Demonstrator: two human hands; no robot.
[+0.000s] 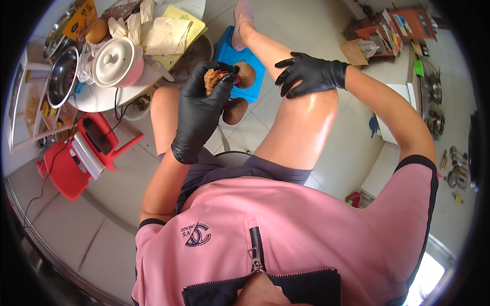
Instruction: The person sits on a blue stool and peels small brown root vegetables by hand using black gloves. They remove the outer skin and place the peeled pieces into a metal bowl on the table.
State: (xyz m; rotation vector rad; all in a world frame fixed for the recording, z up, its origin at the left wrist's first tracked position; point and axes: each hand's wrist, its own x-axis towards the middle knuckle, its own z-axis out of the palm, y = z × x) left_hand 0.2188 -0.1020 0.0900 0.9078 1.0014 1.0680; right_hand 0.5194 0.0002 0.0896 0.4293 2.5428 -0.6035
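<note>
My left hand [203, 105], in a black glove, is raised over the gap between my knees. Its fingers curl around a clump of light-brown crumbly stuff [211, 79], with a dark-red bit [224, 72] showing at the fingertips. Just past these fingers are two round brown objects [235, 111], each with a small dark dot at its centre; whether they touch the hand is unclear. One appears in front of a blue plastic stool [249, 84]. My right hand [306, 74], also gloved in black, rests with spread fingers on my right knee and holds nothing visible.
At the left, a round table [99, 100] bears a pink lidded pot [116, 63], a steel basin [63, 78], a knife [162, 70] and paper towels [166, 35]. A red chair [63, 168] holds appliances with trailing cords. Shelves [383, 32] and a cardboard box [353, 52] stand upper right.
</note>
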